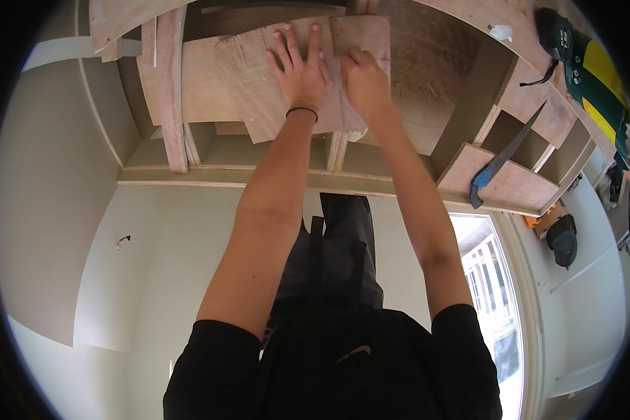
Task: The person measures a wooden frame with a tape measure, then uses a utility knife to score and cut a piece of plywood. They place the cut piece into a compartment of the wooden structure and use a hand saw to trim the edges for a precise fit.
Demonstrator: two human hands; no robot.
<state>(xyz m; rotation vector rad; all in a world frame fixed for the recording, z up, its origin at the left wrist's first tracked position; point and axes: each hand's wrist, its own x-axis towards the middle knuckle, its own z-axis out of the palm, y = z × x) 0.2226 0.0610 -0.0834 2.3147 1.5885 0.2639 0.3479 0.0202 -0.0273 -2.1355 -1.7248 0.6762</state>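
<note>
My left hand lies flat with fingers spread on a thin plywood sheet over the wooden cabinet frame. Just to its right, my right hand is closed, knuckles up, on a narrower plywood piece. A straight vertical line separates that piece from the sheet and runs down between my hands. Whatever the right fingers may grip is hidden beneath them. A hand saw with a blue and black handle rests on a small plywood panel at the right.
A long wooden strip crosses the frame at the left. Open compartments show on the right. At the far right lie a green and yellow bag and a black cap. A bright doorway stands behind.
</note>
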